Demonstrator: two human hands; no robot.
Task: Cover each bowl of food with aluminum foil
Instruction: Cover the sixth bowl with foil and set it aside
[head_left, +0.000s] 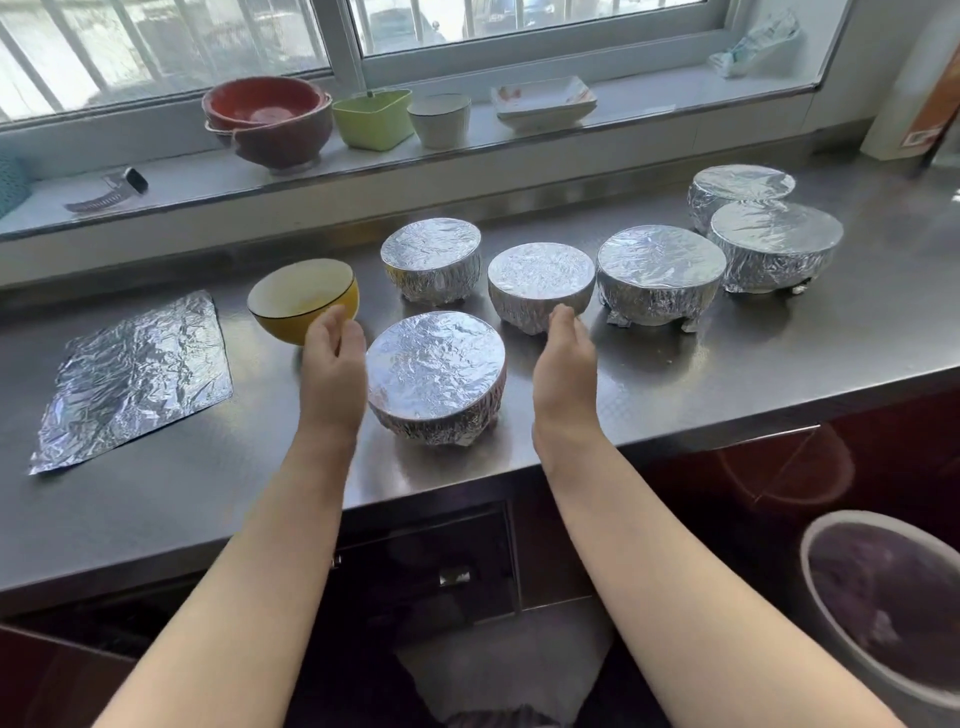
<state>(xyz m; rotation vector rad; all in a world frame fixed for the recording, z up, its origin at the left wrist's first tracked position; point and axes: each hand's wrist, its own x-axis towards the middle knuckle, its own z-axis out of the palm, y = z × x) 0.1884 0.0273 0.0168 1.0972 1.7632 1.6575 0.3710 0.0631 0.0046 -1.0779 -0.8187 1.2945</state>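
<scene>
A foil-wrapped bowl (436, 376) stands on the steel counter (727, 374) between my two hands. My left hand (335, 358) hovers just left of it and my right hand (563, 358) a little to its right, both with relaxed fingers, holding nothing. An uncovered yellow bowl (304, 299) with yellowish food sits behind my left hand. A loose crinkled foil sheet (137, 376) lies flat at the left. Several more foil-covered bowls stand behind and to the right: one (431, 260), another (540, 286), a third (660, 275), and further ones at the far right.
On the window ledge stand stacked red bowls (267, 122), a green container (374, 117), a white cup (440, 119) and a white dish (543, 101). A bin (883, 603) stands on the floor at the lower right. The counter's front edge runs below my wrists.
</scene>
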